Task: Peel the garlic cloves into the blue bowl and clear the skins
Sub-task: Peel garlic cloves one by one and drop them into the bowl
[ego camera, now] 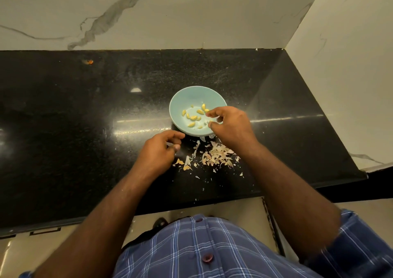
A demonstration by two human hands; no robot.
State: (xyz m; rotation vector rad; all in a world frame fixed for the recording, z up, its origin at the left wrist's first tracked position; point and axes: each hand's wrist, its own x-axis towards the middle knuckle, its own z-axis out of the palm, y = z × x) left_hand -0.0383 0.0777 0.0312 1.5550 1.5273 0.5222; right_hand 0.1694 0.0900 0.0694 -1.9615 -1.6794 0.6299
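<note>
Currently hovering right hand (228, 126), fingers loosely curled and seemingly empty, over blue bowl (191, 95) of variously pointing peeled cloves (193, 117); left hand (159, 148) pinching a skin scrap (170, 144).

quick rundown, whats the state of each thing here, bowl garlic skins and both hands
blue bowl: upright on the black counter, holding cloves
garlic cloves: peeled, loose in the bowl
skins: scattered on the counter in front of the bowl, not cleared
left hand: low over the counter left of the skins, fingers curled; whether it holds a scrap cannot be told
right hand: over the bowl's near right rim, fingers loosely bent, nothing visibly held
</note>
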